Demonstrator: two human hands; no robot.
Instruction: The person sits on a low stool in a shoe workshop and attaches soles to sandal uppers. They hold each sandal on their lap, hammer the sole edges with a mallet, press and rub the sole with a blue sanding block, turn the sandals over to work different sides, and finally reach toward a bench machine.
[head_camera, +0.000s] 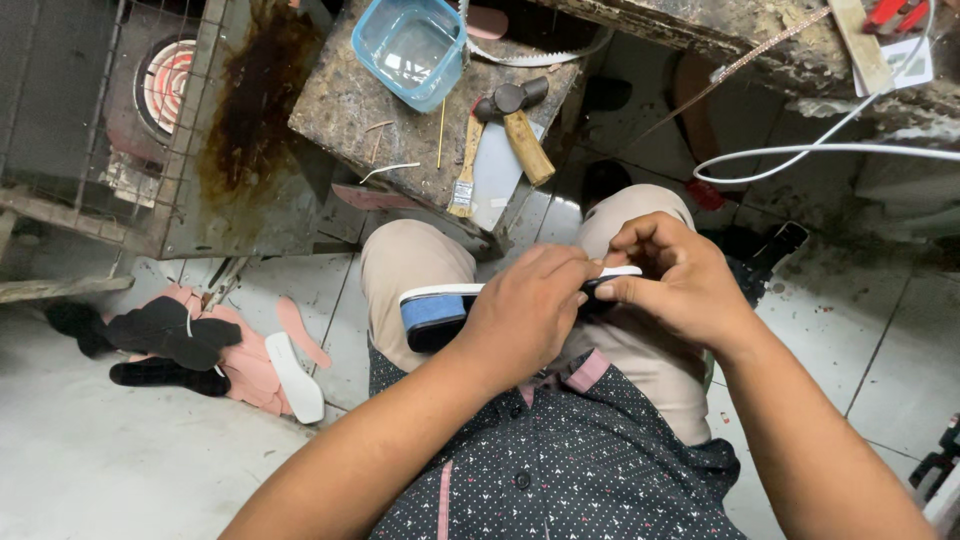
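Far left: glowing heater coil (168, 85) seen behind wire grille. Left floor: black and pink sole cutouts (200, 350) piled on tiles. Centre far: blue plastic tub (410, 45), brush (466, 165), hammer (520, 125) laid on worn tabletop (340, 110). Centre near: shoe sole (440, 308), white-edged with blue band, held over lap, clasped by left hand (525, 310). Right: sole's end pinched by right hand (675, 280). Far right: white cable (800, 150) looped.

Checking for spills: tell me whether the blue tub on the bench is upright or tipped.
Upright. The blue tub stands on its base on the bench, its open mouth facing up; the see-through bottom shows inside. Whether it holds liquid, cannot tell.
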